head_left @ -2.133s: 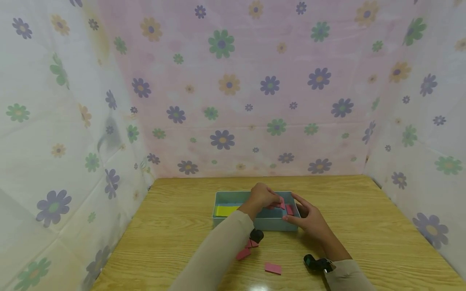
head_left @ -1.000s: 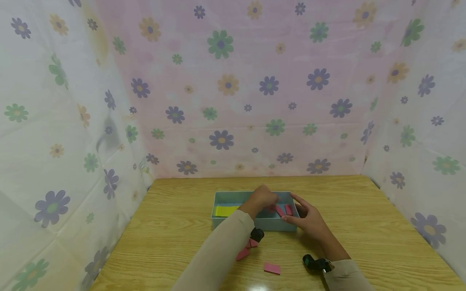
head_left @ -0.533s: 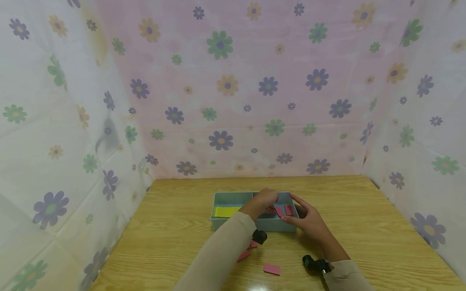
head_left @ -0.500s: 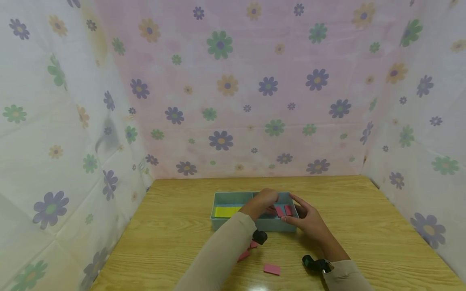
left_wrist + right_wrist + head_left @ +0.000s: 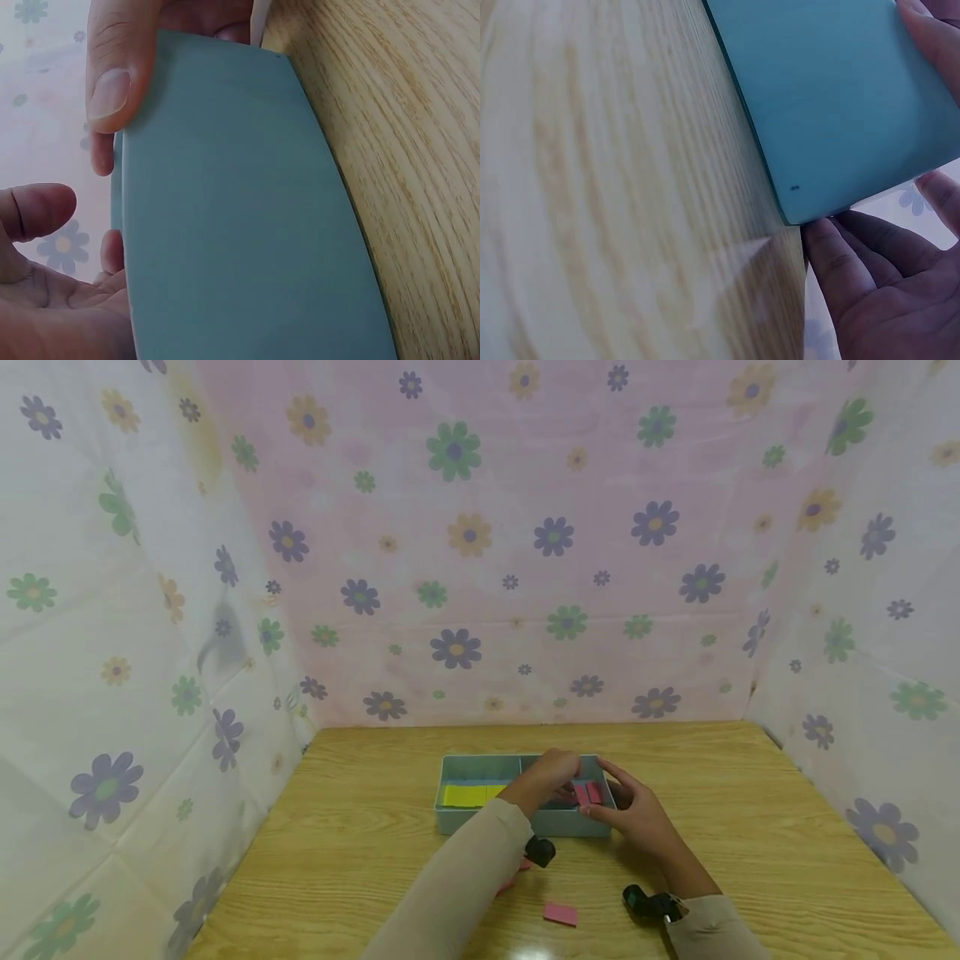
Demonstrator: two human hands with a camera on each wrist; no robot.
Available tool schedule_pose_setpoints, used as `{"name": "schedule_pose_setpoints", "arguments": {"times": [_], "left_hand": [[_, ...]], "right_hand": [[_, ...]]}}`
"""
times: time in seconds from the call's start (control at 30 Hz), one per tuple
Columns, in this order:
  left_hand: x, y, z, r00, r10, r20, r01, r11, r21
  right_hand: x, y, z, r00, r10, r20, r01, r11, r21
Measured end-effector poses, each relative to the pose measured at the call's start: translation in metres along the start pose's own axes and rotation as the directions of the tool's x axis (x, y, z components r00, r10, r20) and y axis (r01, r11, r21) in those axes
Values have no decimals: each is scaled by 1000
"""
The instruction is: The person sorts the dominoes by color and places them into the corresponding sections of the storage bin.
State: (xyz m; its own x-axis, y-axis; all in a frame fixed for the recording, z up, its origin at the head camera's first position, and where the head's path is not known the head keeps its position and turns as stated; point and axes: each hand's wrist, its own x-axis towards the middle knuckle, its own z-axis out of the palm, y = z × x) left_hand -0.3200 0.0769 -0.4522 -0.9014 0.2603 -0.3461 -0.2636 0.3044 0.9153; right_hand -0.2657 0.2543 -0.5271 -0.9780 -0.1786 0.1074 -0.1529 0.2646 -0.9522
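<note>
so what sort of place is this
Probably an indoor tabletop booth, perhaps for recording: flower-printed sheets hang along the far end and both sides of a wood-grain table, and black wrist-worn devices look like cameras.

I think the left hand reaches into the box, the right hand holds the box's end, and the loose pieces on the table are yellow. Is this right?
Not quite: the loose pieces on the table are pink, not yellow, as the head view shows. The rest is right.

2 sleeves (image 5: 457,877) are plain beige; 2 wrist cameras (image 5: 542,852) are black.
</note>
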Motion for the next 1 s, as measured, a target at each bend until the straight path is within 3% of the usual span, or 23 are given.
{"name": "schedule_pose_setpoints", "arguments": {"times": [1.0], "left_hand": [[-8,2,3,1000,3,-13,-2,998,65]], "right_hand": [[2,3,1,1000,1,-8,-1,1000,1]]}}
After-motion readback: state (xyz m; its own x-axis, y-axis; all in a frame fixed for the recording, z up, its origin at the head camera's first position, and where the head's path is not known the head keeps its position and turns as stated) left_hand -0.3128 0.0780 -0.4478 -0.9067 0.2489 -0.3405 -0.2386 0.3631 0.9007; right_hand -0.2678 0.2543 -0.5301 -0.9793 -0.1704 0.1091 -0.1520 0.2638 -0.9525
